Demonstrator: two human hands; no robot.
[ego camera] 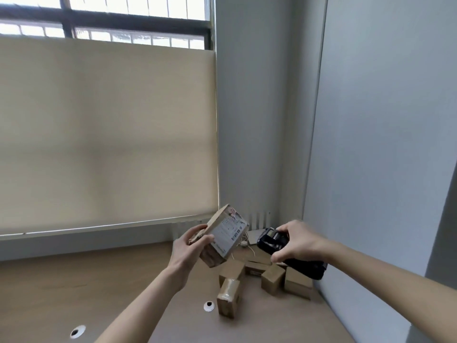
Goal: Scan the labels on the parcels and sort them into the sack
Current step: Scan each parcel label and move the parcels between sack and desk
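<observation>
We see a brown cardboard parcel (223,237) with a white barcode label (print too blurred to read), held tilted above the wooden table (74,280). Our left hand (189,248) grips its edge; our right hand (295,242) grips a black scanner (288,253) facing the label. More parcels (267,278) cluster below by the wall corner.

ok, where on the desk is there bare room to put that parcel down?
Bare desk left of the taped box, back to the windowsill; also the front strip right of it. Crowded: the boxes in the corner, cables behind them.
</observation>
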